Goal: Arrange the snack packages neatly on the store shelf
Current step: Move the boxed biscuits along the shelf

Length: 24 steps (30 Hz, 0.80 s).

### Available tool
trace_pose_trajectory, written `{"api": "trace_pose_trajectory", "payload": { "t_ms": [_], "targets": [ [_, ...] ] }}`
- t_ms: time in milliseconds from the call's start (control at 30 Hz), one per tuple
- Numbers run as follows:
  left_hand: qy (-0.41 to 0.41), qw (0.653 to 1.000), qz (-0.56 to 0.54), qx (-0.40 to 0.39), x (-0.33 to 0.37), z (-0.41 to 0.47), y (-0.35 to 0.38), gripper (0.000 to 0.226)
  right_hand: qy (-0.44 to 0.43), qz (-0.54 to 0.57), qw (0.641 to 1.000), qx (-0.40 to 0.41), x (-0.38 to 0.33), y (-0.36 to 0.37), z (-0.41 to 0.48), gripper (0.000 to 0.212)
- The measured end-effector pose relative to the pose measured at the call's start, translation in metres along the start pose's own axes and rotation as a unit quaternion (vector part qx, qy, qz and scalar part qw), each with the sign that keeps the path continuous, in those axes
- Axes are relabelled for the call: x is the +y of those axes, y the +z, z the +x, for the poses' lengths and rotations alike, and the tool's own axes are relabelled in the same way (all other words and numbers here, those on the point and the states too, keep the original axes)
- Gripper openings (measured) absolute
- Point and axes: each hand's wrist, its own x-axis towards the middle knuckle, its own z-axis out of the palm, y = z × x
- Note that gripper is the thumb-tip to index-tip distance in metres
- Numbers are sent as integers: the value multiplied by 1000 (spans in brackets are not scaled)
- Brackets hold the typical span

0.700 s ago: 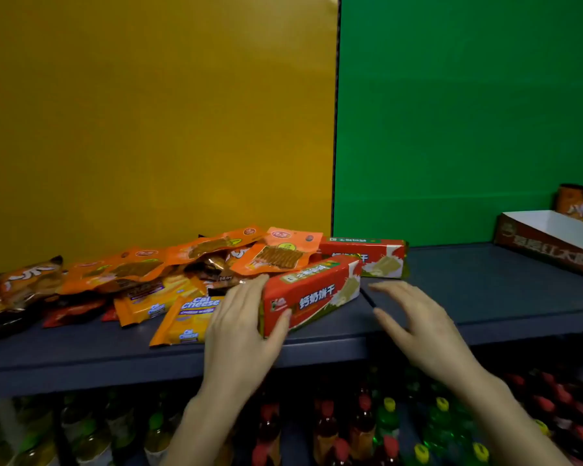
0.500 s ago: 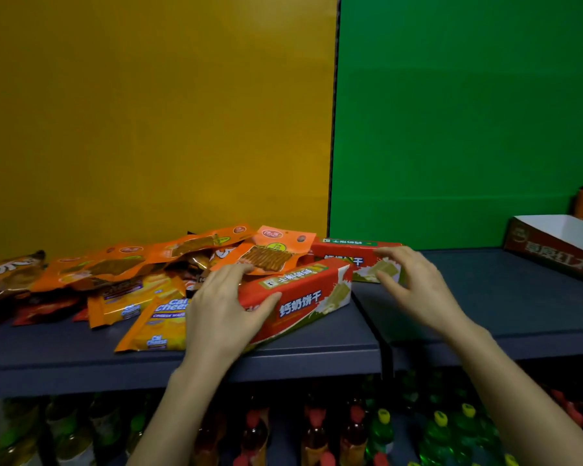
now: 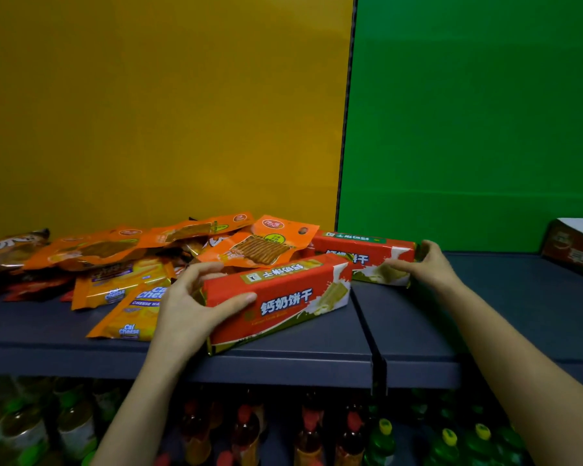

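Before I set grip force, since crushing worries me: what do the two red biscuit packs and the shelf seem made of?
Front red biscuit pack: glossy printed plastic film, probably, judging by its sheen and crimped gold end. Rear red biscuit pack: same glossy film look. Shelf: matte dark grey, possibly painted metal; unclear.

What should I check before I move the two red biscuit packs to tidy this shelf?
1. Left hand grips the left end of the near long red biscuit pack: ok.
2. Right hand grips the right end of the far long red biscuit pack: ok.
3. Bare space on the dark grey metal shelf to the right of the packs: ok.
4. Near pack parallel to the shelf edge: not ok, it lies at an angle.
5. Orange foil snack bag clear of both packs: cannot tell.
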Motion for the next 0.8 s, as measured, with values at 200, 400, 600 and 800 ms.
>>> {"api": "trace_pose_trajectory", "payload": {
  "t_ms": [200, 400, 600, 800],
  "targets": [
    [-8, 999, 27, -34, -1, -1, -4, 47, 17, 61, 997, -39, 13, 10, 6, 72],
    [-7, 998, -15, -67, 1, 2, -5, 41, 13, 77, 996, -33, 12, 1, -5, 60],
    [-1, 990, -129, -63, 10, 9, 8, 37, 5, 56, 998, -1, 19, -24, -25, 60],
    [6, 978, -202, -57, 16, 11, 37, 34, -16, 75, 996, 55, 30, -53, -56, 52]
  ]
}}
